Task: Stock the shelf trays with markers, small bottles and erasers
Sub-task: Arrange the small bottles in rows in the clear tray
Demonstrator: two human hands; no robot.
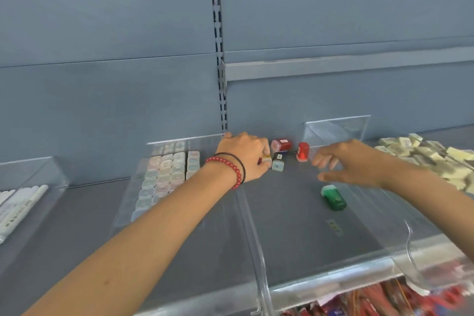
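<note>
On my feed, I had both hands reaching to the back of the middle tray (295, 238) on the shelf. My left hand (246, 155), with a red bead bracelet (232, 170) on the wrist, had its fingers curled around a small yellow-topped bottle (266, 160) near the back wall. My right hand (343, 164) hovered just above the tray floor with fingers loosely bent and spread, holding nothing.

Between the two hands sat a cluster of small bottles. A dark bottle (278, 163) with a pale cap lay just beside my left fingers, a red bottle (281, 145) lay on its side behind it, and a second red bottle (303, 152) stood close to my right fingertips. A green bottle (334, 198) lay on its side alone, nearer the front, below my right hand.

The erasers (423, 154) were heaped in the next tray to the right. The markers (18, 208) lay in the far-left tray, and rows of pastel boxes (164, 174) filled the tray under my left forearm.
</note>
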